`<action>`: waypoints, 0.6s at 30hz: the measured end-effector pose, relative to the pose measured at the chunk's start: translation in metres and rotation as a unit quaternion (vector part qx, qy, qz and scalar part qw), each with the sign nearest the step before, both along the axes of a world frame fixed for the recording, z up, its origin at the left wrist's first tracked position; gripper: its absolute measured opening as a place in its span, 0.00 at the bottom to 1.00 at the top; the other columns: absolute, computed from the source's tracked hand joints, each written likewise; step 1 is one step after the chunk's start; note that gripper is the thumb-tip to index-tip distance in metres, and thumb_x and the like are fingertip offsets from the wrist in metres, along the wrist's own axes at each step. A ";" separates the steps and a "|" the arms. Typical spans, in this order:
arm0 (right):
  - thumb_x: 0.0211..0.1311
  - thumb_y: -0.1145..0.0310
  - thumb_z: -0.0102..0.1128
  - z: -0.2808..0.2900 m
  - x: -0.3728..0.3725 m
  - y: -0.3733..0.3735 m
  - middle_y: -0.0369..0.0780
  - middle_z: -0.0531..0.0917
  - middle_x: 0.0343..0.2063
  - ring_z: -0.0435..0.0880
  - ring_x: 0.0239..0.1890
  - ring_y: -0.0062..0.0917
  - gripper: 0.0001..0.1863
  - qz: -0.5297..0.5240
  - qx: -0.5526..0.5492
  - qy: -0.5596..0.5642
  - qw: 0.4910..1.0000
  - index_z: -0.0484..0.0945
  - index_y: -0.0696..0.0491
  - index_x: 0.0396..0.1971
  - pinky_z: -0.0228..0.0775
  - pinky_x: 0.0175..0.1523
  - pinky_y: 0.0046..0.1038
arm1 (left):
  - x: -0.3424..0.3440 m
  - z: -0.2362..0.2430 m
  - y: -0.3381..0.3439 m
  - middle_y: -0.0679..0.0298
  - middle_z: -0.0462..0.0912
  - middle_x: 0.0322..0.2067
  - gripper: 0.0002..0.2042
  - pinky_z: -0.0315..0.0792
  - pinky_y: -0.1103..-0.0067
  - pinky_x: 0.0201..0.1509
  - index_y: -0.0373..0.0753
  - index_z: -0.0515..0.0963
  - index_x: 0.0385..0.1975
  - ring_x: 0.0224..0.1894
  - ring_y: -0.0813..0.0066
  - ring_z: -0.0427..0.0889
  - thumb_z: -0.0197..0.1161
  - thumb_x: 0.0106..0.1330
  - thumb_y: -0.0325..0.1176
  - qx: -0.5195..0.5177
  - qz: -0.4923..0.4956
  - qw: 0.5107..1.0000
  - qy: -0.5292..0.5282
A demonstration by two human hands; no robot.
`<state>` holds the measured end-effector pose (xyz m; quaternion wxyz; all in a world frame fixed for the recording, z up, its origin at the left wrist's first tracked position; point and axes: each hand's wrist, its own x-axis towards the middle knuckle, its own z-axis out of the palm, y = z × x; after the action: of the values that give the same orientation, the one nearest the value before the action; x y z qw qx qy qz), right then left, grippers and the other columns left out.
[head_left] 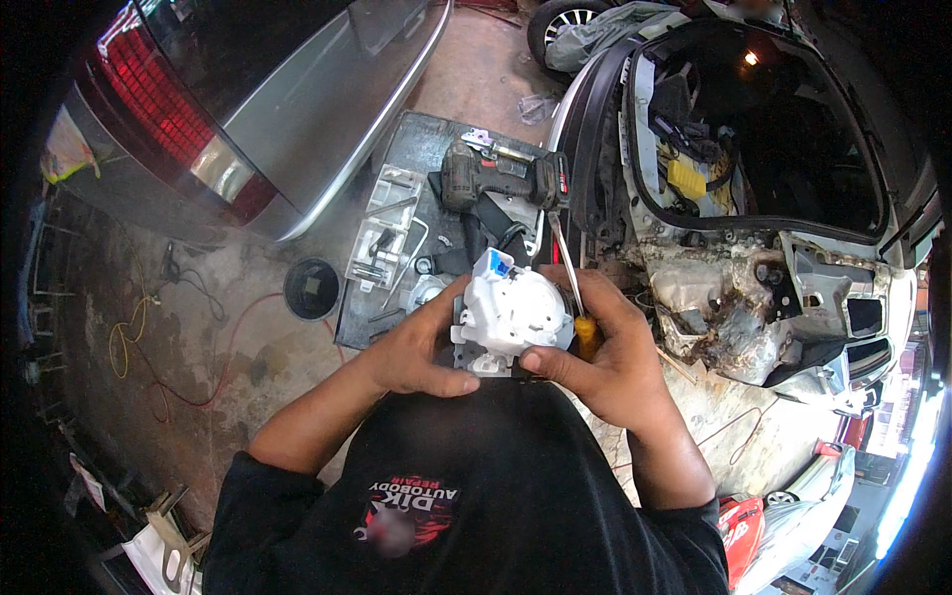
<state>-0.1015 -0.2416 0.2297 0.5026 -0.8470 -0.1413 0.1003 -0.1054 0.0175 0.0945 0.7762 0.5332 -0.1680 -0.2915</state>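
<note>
Left hand (416,347) and right hand (615,357) grip a lumpy white plastic housing (511,312); right also holds a yellow-handled screwdriver (573,288), above a grey metal sheet (416,159) on stained concrete floor (198,327)

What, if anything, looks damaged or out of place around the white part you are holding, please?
The car's open rear looks damaged: below the hatch opening the panel is stripped, rusty and torn. The white plastic part, held by left hand and right hand with a screwdriver, looks intact.
</note>
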 end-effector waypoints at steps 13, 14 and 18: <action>0.53 0.63 0.90 0.011 -0.021 0.004 0.53 0.85 0.59 0.87 0.63 0.50 0.43 0.061 -0.064 -0.068 0.994 0.80 0.58 0.69 0.78 0.68 0.43 | -0.009 -0.012 0.005 0.50 0.76 0.73 0.59 0.64 0.63 0.82 0.33 0.56 0.85 0.77 0.60 0.75 0.86 0.53 0.39 -0.017 -0.017 0.996 -0.084; 0.53 0.63 0.90 0.011 -0.026 0.003 0.53 0.85 0.60 0.87 0.63 0.51 0.43 0.059 -0.073 -0.067 0.993 0.80 0.57 0.69 0.79 0.68 0.43 | -0.010 -0.010 0.004 0.51 0.76 0.72 0.58 0.65 0.63 0.82 0.33 0.57 0.84 0.76 0.60 0.76 0.86 0.52 0.38 -0.024 -0.023 0.994 -0.100; 0.52 0.62 0.90 0.009 -0.036 0.001 0.53 0.83 0.62 0.86 0.64 0.52 0.45 0.076 -0.085 -0.061 0.992 0.78 0.56 0.71 0.80 0.67 0.46 | -0.012 0.003 0.002 0.53 0.78 0.70 0.55 0.69 0.64 0.79 0.33 0.62 0.81 0.73 0.62 0.78 0.86 0.50 0.36 -0.015 -0.027 0.988 -0.153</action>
<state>-0.1379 -0.2409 0.2387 0.4102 -0.8780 -0.2266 0.0975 -0.1176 0.0193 0.0970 0.7409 0.5553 -0.3035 -0.2248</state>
